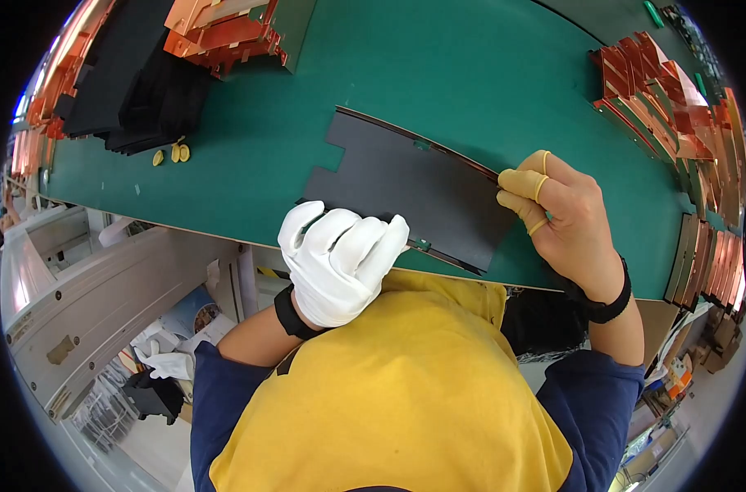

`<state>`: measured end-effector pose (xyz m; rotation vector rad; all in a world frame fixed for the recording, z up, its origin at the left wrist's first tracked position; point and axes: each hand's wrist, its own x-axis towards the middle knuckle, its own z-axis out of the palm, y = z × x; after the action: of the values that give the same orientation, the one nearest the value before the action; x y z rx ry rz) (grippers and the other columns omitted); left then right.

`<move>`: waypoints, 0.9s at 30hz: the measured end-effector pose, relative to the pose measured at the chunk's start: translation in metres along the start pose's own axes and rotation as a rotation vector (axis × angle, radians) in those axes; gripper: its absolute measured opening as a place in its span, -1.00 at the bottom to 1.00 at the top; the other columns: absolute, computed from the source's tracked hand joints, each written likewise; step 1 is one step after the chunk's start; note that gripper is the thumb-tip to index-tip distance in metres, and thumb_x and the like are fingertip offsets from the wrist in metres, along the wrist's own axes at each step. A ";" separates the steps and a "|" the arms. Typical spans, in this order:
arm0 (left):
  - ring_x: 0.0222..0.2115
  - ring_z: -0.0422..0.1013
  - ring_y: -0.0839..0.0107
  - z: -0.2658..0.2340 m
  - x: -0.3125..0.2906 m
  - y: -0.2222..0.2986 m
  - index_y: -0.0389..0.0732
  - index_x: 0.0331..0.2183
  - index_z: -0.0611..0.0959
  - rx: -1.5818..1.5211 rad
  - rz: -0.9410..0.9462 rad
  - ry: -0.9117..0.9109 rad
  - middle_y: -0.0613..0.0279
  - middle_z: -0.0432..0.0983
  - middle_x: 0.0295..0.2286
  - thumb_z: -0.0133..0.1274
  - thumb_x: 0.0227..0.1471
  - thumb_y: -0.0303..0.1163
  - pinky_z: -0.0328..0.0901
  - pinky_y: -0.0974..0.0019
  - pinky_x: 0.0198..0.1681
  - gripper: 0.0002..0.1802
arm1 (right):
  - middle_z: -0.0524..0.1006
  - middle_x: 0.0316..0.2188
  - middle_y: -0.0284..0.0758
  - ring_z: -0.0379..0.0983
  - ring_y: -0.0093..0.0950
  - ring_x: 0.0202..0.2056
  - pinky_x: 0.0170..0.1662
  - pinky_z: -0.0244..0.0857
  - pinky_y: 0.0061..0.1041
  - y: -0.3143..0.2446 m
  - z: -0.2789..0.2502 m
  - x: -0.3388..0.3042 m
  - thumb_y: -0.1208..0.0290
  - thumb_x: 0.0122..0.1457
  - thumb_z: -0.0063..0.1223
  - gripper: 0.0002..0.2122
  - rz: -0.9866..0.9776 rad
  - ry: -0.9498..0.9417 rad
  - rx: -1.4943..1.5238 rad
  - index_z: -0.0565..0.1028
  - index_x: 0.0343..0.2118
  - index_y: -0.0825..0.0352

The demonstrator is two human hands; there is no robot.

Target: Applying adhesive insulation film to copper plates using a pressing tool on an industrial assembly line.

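A flat dark grey panel with a notched left end lies slantwise at the near side of the green table. Thin raised strips run along its long edges, with small green gaps in them. My left hand, in a white glove, curls its fingers over the near edge of the panel. At the far right edge, my right hand pinches the panel's rim. Yellow finger cots cover its thumb and some fingers. Both wrists wear black bands.
Dark sheets are stacked at the back left, with several loose yellow finger cots beside them. Copper-coloured metal parts stand at the back, and more copper-coloured parts line the right side. A grey metal frame is at lower left.
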<state>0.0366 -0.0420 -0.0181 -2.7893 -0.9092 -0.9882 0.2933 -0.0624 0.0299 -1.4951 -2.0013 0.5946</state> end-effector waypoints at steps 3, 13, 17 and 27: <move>-0.38 0.30 0.40 0.001 0.001 -0.001 -0.09 -0.33 0.65 -0.033 0.011 -0.013 0.44 0.39 -0.43 0.23 -0.30 -0.44 0.20 0.15 -0.16 -0.68 | 0.44 -0.52 -0.29 0.40 -0.39 -0.54 -0.50 0.27 -0.49 0.002 0.002 -0.002 0.71 -0.07 0.20 -0.80 -0.023 -0.021 -0.047 0.55 -0.34 0.37; -0.35 0.33 0.26 -0.008 0.014 0.001 -0.11 -0.37 0.65 -0.084 -0.004 -0.191 0.32 0.36 -0.43 0.28 -0.43 -0.44 0.23 0.14 -0.18 -0.62 | 0.35 -0.51 -0.31 0.37 -0.42 -0.50 -0.54 0.25 -0.46 -0.001 0.009 -0.009 0.71 -0.17 0.17 -0.78 -0.190 -0.063 -0.349 0.53 -0.37 0.42; -0.37 0.33 0.26 -0.011 0.016 0.003 -0.11 -0.37 0.64 -0.070 -0.004 -0.197 0.32 0.36 -0.44 0.27 -0.42 -0.45 0.24 0.12 -0.14 -0.63 | 0.31 -0.50 -0.34 0.35 -0.44 -0.49 -0.54 0.24 -0.46 -0.008 0.011 -0.010 0.63 -0.16 0.13 -0.87 -0.254 -0.125 -0.498 0.51 -0.46 0.40; -0.33 0.42 0.26 -0.014 0.030 -0.015 -0.13 -0.49 0.61 -0.218 0.080 -0.315 0.31 0.46 -0.43 0.14 -0.22 -0.41 0.35 0.19 -0.18 -0.90 | 0.37 -0.48 -0.32 0.41 -0.39 -0.47 -0.53 0.22 -0.37 -0.014 0.020 0.009 0.56 -0.12 0.08 -0.88 -0.120 0.030 -0.752 0.42 -0.47 0.29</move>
<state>0.0394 -0.0179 0.0081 -3.2019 -0.7469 -0.6852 0.2683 -0.0577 0.0261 -1.7374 -2.4021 -0.2775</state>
